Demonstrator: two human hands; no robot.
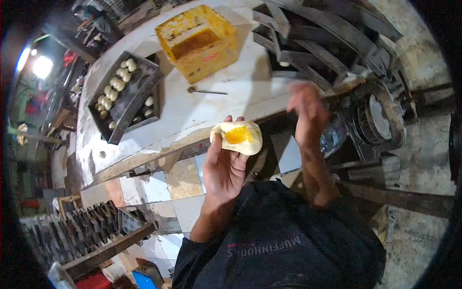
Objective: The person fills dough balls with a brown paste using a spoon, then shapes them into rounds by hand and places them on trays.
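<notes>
My left hand (225, 166) holds a flattened piece of pale dough (252, 139), thumb on its near side and fingertips showing past its far edge. A patch of orange-yellow filling (238, 135) lies on the dough. To the right, my right hand (308, 103) is raised near the table edge, away from the dough; motion blurs its fingers, so their shape and anything in them cannot be made out. Beyond the dough, a thin dark utensil (210, 92) with a rounded end lies on the table, in front of a yellow container (207, 64) with orange paste inside.
A dark tray (107, 126) with several dough balls stands on the white table (178, 113) at left. Dark metal trays (313, 45) are piled at the back right. Round metal tins (378, 120) sit at right. A person (96, 21) is at the far left back.
</notes>
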